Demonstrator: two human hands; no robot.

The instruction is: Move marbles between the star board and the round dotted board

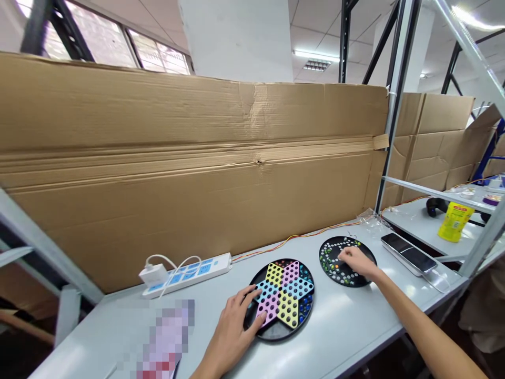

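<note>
A round Chinese checkers board [289, 310] lies on the table, with a star of yellow, pink and blue hole panels. Blue and dark marbles [304, 308] sit in the black side pockets at its right. My left hand [235, 321] rests at the board's left rim, fingers spread, the tips touching its panels. To the right lies a black round plate [349, 279] with whitish dots and loose green, white and orange marbles [326, 258]. My right hand [357, 261] is over this plate, thumb and fingers pinched together. What they hold, if anything, is hidden.
A white power strip [189, 276] with a plugged-in adapter lies behind on the left. At right is a phone on a white box [408, 253]. Tall cardboard [197, 210] walls the back edge; metal posts [389, 158] stand at the corners. A yellow pouch [455, 222] sits farther right.
</note>
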